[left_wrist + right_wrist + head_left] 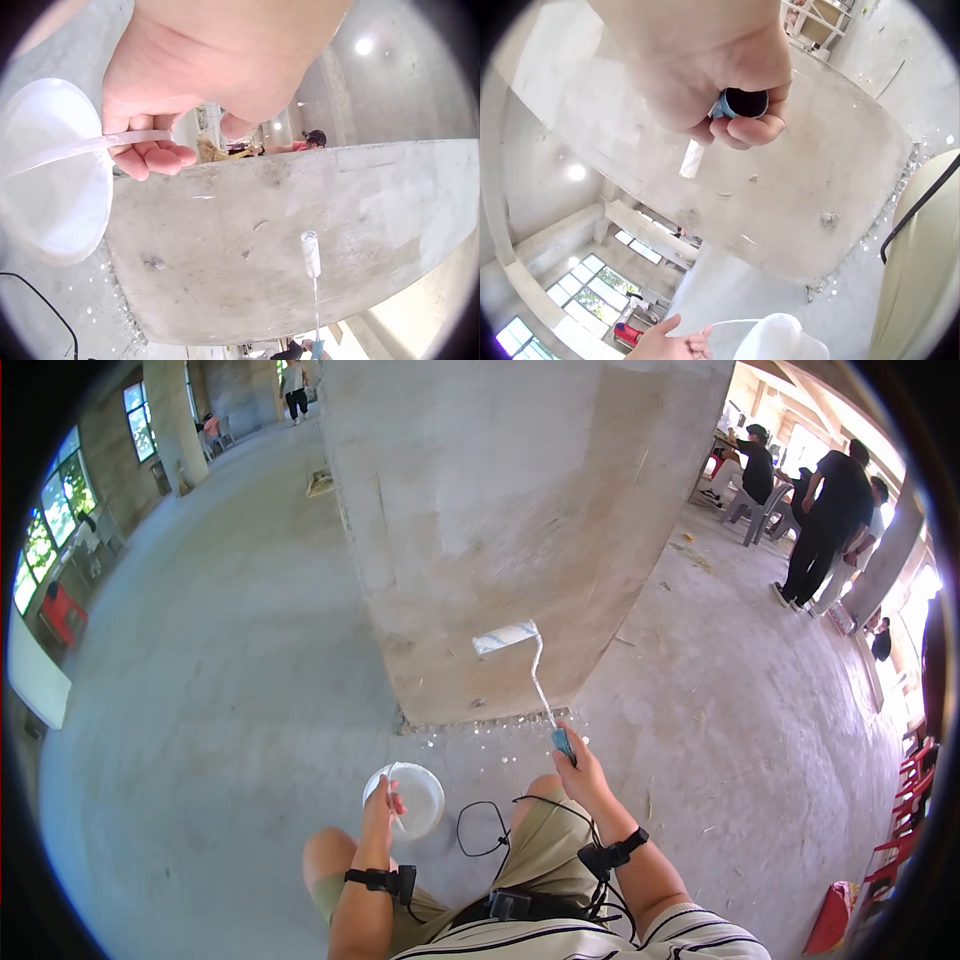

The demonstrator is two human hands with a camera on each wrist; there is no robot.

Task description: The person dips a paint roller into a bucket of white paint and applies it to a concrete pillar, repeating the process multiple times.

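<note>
My right hand (584,776) grips the blue handle (563,744) of a paint roller. Its white sleeve (505,637) is up against the lower part of a broad concrete pillar (490,550), at the end of a bent, paint-coated rod. In the right wrist view the fingers curl round the handle's hollow end (746,103). With its fingers hooked round the thin handle (139,137), my left hand (379,812) holds a white plastic bucket (430,792). The bucket is in front of my knees, left of the roller. Pale patches mark the pillar face.
White spots (482,744) dot the floor along the pillar's base. A black cable (485,850) loops between my knees. People (835,510) stand and sit at the right rear. Red chairs (905,810) line the right side; a white panel (38,670) is at far left.
</note>
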